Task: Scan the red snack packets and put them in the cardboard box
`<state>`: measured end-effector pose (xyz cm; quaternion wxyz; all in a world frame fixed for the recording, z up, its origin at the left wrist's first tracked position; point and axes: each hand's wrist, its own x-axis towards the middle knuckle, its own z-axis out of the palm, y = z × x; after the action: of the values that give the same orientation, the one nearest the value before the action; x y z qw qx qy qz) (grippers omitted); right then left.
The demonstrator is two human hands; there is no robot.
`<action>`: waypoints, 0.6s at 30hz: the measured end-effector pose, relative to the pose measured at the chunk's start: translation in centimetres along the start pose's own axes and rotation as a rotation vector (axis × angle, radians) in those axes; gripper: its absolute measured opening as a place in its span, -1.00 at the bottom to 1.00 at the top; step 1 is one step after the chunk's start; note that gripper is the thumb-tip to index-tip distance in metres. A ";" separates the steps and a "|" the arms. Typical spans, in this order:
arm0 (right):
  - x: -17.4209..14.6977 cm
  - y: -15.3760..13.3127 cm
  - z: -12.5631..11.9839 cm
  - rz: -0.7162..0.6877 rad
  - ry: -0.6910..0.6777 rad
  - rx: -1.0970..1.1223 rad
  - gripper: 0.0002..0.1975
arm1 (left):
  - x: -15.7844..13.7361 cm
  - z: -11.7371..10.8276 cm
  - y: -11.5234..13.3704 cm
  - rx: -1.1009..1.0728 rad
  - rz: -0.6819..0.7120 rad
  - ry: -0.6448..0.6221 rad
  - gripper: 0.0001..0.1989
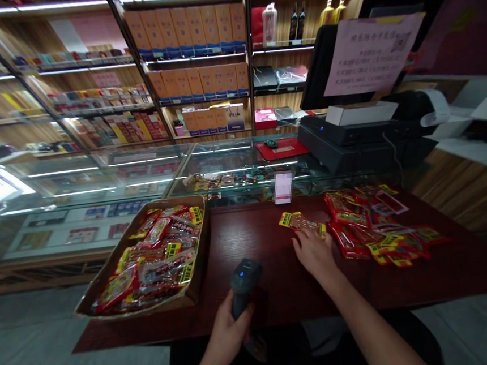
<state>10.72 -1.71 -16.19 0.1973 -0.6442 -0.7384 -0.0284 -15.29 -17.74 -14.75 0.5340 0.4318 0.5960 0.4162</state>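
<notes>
My left hand [230, 320] is wrapped round the grip of a dark handheld barcode scanner [244, 278], held up at the table's near edge with a blue light on its head. My right hand [315, 251] reaches over the table, its fingers closed on the near side of a snack packet [300, 221] with yellow ends; the fingertips are partly hidden. Just right of that hand lies a loose pile of red and yellow snack packets [351, 241]. On the left, an open cardboard box [197, 277] holds many similar packets.
The dark red wooden table [248, 233] meets a glass display counter [149, 173]. A small white-and-red card [283, 187] stands at the table's back edge. Behind are a red mat [282, 148], a monitor [319, 68] with a paper sheet, and a black cash drawer [329, 146].
</notes>
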 end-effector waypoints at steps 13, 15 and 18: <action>1.8 3.4 -0.5 0.040 -0.105 0.424 -0.48 | -0.3 -0.4 -0.1 -0.015 0.028 -0.028 -0.50; -0.1 1.6 0.6 -0.007 -0.091 0.631 -0.45 | -0.4 -0.5 -0.1 -0.001 0.030 -0.057 -0.49; -2.4 -1.3 1.8 -0.016 -0.074 0.770 -0.41 | -0.5 -0.6 0.1 0.015 0.035 -0.083 -0.50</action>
<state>9.24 -3.69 -18.34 0.3977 -0.5177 -0.7068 0.2725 -15.83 -18.22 -14.50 0.5477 0.4631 0.5688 0.4025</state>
